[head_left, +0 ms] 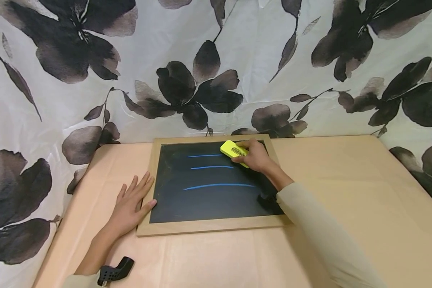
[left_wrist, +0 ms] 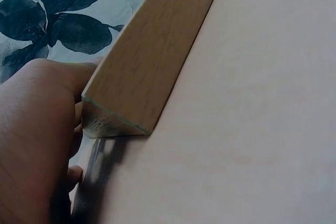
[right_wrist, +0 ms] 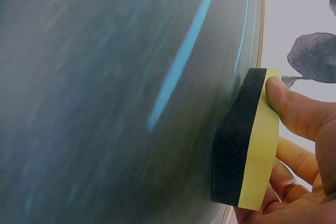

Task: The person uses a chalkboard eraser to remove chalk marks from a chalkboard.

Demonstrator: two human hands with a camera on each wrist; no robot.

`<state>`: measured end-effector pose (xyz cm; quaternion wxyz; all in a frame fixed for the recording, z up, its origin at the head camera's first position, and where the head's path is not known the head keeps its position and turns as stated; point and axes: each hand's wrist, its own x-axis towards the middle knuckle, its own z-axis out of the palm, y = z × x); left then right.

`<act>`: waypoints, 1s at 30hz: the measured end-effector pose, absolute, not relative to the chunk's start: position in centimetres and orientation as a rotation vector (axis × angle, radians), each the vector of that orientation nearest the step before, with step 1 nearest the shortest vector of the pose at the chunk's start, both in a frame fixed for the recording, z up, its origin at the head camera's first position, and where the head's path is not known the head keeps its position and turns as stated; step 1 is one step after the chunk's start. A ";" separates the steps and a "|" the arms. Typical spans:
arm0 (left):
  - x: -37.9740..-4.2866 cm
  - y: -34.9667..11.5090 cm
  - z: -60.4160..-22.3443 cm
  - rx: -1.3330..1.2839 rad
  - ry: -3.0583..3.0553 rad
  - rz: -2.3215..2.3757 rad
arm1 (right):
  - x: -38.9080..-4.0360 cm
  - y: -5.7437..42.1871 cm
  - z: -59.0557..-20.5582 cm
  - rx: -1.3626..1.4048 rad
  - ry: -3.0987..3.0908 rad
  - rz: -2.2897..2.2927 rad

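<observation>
A small chalkboard [head_left: 209, 206] with a wooden frame [head_left: 201, 226] lies on the table, and three blue lines [head_left: 219, 185] run across its dark surface. My right hand [head_left: 255, 155] grips a yellow eraser [head_left: 231, 149] near the board's upper right, over the right end of the top line. In the right wrist view, the black felt side of the eraser [right_wrist: 231, 153] faces the board, with the thumb on its yellow side. My left hand [head_left: 131, 204] rests at the frame's left side, fingers extended and spread, thumb on the frame edge. The left wrist view shows the frame corner [left_wrist: 115, 114] beside that hand.
A peach-coloured tabletop [head_left: 345, 180] spreads around the board. Behind it hangs a white cloth [head_left: 259, 60] with dark flower prints. A black wrist mount [head_left: 116, 271] sits on the left forearm. The right sleeve [head_left: 324, 232] crosses the board's lower right corner.
</observation>
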<state>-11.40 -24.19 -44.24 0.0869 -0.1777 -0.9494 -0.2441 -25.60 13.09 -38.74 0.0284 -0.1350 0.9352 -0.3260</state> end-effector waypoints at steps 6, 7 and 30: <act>-11.3 -24.1 -44.4 -0.521 -2.836 -0.704 | -25.8 11.8 -38.7 -0.426 2.884 -0.976; -11.3 -24.1 -44.4 -0.518 -2.836 -0.704 | -25.9 11.6 -38.7 -0.432 2.884 -0.973; -11.6 -24.2 -44.1 -0.519 -2.854 -0.690 | -27.0 5.8 -38.6 -0.509 2.847 -0.963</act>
